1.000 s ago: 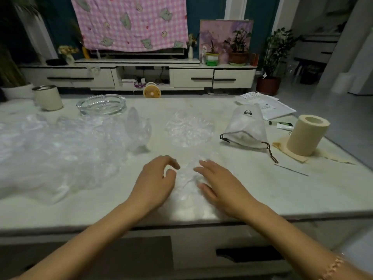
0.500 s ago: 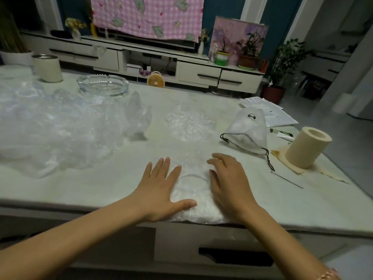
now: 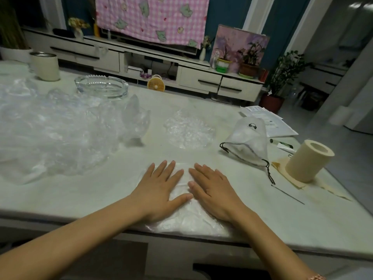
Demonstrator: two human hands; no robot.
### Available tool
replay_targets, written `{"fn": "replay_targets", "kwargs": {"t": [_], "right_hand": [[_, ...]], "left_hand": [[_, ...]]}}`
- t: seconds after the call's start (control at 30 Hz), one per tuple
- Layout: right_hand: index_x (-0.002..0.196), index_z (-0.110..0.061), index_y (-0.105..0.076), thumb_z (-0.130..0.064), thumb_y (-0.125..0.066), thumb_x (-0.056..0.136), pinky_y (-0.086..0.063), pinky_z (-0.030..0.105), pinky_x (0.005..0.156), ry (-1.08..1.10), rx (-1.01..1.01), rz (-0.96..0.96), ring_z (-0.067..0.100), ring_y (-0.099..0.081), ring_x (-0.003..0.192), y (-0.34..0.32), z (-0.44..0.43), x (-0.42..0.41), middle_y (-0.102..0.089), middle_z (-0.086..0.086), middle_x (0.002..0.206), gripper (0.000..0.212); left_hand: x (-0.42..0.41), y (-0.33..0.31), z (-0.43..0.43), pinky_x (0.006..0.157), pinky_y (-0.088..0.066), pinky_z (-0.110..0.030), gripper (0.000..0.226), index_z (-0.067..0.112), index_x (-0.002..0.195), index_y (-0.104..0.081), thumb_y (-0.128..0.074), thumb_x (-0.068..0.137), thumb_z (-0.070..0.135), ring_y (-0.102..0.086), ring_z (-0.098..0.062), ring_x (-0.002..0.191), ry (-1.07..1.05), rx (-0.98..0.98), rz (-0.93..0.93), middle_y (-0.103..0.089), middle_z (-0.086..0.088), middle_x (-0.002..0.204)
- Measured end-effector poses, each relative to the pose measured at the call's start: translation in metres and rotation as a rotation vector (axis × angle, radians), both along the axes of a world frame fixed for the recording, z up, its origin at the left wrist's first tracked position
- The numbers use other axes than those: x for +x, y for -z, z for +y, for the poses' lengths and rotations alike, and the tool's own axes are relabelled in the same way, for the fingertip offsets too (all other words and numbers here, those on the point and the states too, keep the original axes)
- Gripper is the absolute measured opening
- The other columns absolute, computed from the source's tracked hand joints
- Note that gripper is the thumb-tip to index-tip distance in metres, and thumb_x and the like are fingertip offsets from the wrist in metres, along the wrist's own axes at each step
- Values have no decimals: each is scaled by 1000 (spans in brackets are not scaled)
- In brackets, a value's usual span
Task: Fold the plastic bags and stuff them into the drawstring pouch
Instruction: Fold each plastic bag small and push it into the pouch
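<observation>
A low white cabinet (image 3: 199, 78) with dark-handled drawers runs along a dark teal wall (image 3: 212, 13). Above it hangs a pink checked cloth (image 3: 151, 17). A floral painting (image 3: 240, 43) leans at its right end, and a leafy potted plant (image 3: 286, 67) stands on the grey floor (image 3: 333, 136) just beyond. A small yellow fan (image 3: 156, 85) shows in front of it. The light is dim.

left hand (image 3: 161, 191), right hand (image 3: 216, 193) now flat

Bare left forearm (image 3: 76, 237) and right forearm (image 3: 280, 245); a pinkish bracelet (image 3: 316, 277) rings the right one, well behind the right hand (image 3: 215, 191).
</observation>
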State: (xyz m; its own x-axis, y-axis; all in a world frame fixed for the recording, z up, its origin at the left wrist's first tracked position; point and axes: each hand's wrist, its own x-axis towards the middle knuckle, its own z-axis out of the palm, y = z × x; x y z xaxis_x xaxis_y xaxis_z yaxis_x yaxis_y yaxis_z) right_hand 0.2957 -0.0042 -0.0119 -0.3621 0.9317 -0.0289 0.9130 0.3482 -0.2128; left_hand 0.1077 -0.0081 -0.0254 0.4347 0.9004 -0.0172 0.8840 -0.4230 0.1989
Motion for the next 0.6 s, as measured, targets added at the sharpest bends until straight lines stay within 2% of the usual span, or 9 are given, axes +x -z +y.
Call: {"fn": "replay_targets", "kwargs": {"t": [0.17, 0.23, 0.27, 0.3, 0.33, 0.37, 0.43, 0.53, 0.6], "right_hand": [[150, -31, -18, -51, -17, 99, 3, 30, 117, 89, 31, -21, 6, 0, 145, 4, -6, 23, -8, -11, 158, 54], [143, -25, -38, -58, -17, 95, -8, 27, 115, 97, 167, 96, 11, -19, 143, 1, -8, 23, -30, -6, 153, 62], [135, -22, -49, -60, -19, 91, -17, 25, 111, 110, 250, 185, 13, -32, 137, -5, -10, 22, -44, -4, 144, 65], [125, -22, -57, -61, -24, 91, -25, 21, 105, 120, 286, 270, 11, -43, 127, -13, -13, 21, -54, -5, 133, 61], [117, -25, -61, -63, -31, 92, -31, 16, 98, 121, 263, 351, 5, -49, 118, -21, -18, 22, -58, -10, 123, 54], [109, -29, -61, -63, -37, 90, -33, 11, 91, 107, 187, 422, -2, -50, 110, -27, -26, 23, -59, -16, 115, 45], [101, -38, -59, -66, -52, 80, -37, 9, 87, 36, 2, 499, -9, -50, 105, -36, -45, 27, -59, -26, 108, 36], [116, -42, -46, -65, -62, 71, -32, 8, 96, -94, -122, 269, -14, -38, 116, -29, -65, 31, -42, -34, 123, 53], [117, -35, -45, -59, -53, 77, -28, 7, 98, -175, -32, 181, -11, -35, 119, -18, -66, 31, -39, -27, 127, 47]], "left_hand": [[-1, -6, -2, 113, 14, -32, 100, 31, 150, 3, 13, 63, 78, 16, -13, 144, 0, 28, -57, 14, 4, 157], [-3, -12, -8, 115, 0, -28, 88, 27, 149, -21, 2, 76, 70, -8, -15, 146, 30, 131, -176, -11, 2, 158], [-5, -16, -12, 113, -16, -27, 78, 25, 140, -41, -3, 85, 66, -30, -18, 139, 82, 225, -225, -33, 0, 151], [-8, -19, -17, 105, -33, -26, 68, 24, 125, -57, -11, 92, 62, -49, -18, 124, 145, 298, -252, -53, -1, 135], [-12, -19, -21, 95, -41, -24, 59, 24, 111, -64, -20, 95, 59, -58, -15, 107, 211, 347, -270, -62, 1, 119], [-15, -17, -27, 88, -41, -21, 53, 24, 105, -65, -26, 95, 60, -59, -12, 97, 268, 335, -294, -64, 4, 110], [-22, -12, -36, 85, -35, -20, 53, 26, 106, -62, -33, 89, 68, -57, -9, 94, 333, 285, -287, -61, 8, 107], [-29, -3, -38, 84, -35, -18, 52, 26, 108, -60, -42, 85, 69, -55, -7, 97, 350, 296, -189, -60, 9, 108], [-33, 1, -36, 83, -36, -18, 48, 24, 108, -61, -46, 85, 63, -56, -9, 100, 372, 312, -208, -61, 6, 110]]}}
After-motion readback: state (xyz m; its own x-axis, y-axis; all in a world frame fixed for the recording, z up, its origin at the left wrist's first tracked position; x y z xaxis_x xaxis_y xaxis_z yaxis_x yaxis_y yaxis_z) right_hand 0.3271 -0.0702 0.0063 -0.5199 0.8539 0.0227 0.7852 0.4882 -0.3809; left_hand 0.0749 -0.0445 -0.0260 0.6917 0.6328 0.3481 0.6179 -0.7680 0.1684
